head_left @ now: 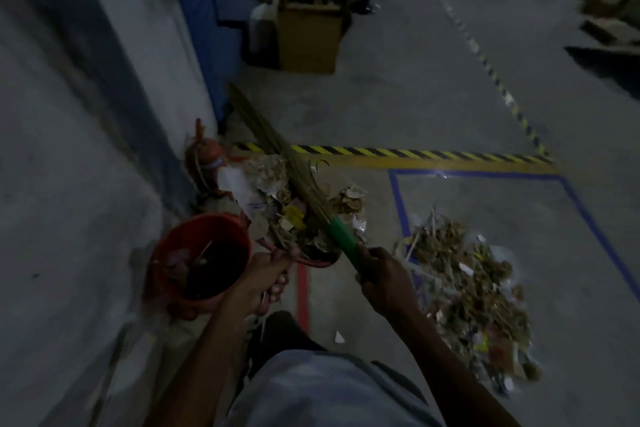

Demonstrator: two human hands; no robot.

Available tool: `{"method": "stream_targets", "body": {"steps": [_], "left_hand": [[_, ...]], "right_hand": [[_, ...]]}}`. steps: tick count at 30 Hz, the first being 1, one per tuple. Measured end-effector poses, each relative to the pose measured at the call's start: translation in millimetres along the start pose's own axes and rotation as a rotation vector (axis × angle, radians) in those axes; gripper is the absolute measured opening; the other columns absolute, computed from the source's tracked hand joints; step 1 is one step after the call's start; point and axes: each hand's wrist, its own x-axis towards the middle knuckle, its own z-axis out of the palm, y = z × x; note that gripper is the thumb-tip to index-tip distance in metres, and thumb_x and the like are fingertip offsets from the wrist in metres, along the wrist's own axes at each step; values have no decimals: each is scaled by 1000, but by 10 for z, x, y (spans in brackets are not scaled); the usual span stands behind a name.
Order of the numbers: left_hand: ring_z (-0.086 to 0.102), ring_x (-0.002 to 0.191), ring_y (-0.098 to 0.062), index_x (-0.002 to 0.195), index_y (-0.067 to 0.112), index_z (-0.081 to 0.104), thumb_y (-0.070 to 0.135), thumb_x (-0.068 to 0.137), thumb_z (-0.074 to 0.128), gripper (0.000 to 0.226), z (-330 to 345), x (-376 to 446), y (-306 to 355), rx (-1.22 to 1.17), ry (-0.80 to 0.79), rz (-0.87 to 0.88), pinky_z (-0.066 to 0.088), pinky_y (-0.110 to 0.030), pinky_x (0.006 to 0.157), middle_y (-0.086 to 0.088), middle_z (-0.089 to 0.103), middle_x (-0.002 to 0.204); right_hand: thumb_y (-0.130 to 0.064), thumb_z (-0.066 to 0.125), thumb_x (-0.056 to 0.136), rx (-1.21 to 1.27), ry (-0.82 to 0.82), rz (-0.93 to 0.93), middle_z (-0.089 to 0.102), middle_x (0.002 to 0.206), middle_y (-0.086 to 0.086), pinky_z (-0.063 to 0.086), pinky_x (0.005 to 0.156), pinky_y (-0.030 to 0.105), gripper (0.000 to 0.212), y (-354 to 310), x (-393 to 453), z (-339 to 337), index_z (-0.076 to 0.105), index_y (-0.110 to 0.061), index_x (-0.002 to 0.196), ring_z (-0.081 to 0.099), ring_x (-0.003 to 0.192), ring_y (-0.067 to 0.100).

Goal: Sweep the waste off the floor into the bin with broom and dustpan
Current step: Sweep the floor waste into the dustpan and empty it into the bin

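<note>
No text can be read; a white paper (242, 192) on the dustpan perhaps bears illegible print.

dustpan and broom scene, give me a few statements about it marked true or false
1. The left hand grips the handle of a dustpan loaded with waste. True.
2. The right hand holds nothing. False: it grips the green handle of the broom.
3. The broom's bristles lie across the waste on the dustpan. True.
4. The orange bin stands to the right of the dustpan. False: it stands to the left, near the wall.
5. No waste is left on the floor. False: a waste pile lies to the right of the right hand.
</note>
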Motion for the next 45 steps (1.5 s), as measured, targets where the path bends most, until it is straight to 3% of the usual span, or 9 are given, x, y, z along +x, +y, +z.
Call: {"method": "stream_targets", "body": {"steps": [10,14,20,25,29,36,39,42,45], "left_hand": [[33,35,-13,73,13,50,35,100,62,37,-1133,123,-633,-153,214,-121,26,-18,42,-1,40,49],[33,32,-10,73,10,50,28,102,59,35,-1592,207,-823,-221,238,-226,26,-16,38,0,41,46],[33,32,-8,75,13,56,36,99,64,34,-2109,569,-969,-309,211,-305,27,-18,36,2,41,45],[32,34,-8,64,16,47,48,93,68,48,-2372,933,-1004,-326,169,-442,25,-17,37,1,39,51],[34,35,-6,60,19,45,52,93,66,51,-2573,1237,-957,-345,144,-516,25,-19,42,4,42,48],[39,28,-6,68,14,44,19,103,59,38,-2791,1599,-950,-497,177,-606,32,-12,33,3,45,42],[40,32,-6,67,13,42,16,102,58,38,-2764,1681,-967,-489,184,-596,32,-12,33,4,44,41],[40,42,-8,63,12,43,13,99,63,41,-2698,1706,-1009,-402,209,-563,33,-14,33,1,44,53],[41,31,-6,62,12,42,16,100,62,43,-2636,1684,-1034,-399,200,-569,32,-11,32,1,47,47]], "right_hand": [[-13,66,84,-79,-189,-208,59,129,7,52,68,38,48,-951,467,729,60,-11,132,64,90,34],[-21,64,87,-153,-297,-203,53,136,2,50,72,34,51,-1287,676,1222,57,-15,137,64,95,28],[-15,61,85,-212,-391,-197,58,128,11,53,73,41,50,-1629,1002,1744,59,-15,135,64,94,39],[-20,61,89,-243,-383,-100,58,122,8,49,71,36,37,-1883,1217,1959,64,-12,125,63,94,33],[-30,57,84,-238,-406,-55,59,118,5,50,68,36,46,-1903,1320,1965,62,-18,128,64,93,34],[-8,66,81,-182,-312,-85,63,111,8,49,62,35,42,-1736,1185,1677,68,-15,122,64,83,35],[-5,68,80,-152,-275,-36,63,103,9,44,60,32,32,-1632,1068,1596,71,-11,111,62,78,34],[-8,70,81,-150,-239,17,61,103,7,40,62,30,23,-1529,956,1535,72,-9,105,62,81,33],[-8,70,82,-127,-212,41,62,103,9,45,62,35,25,-1442,841,1431,72,-8,107,61,80,34]]}}
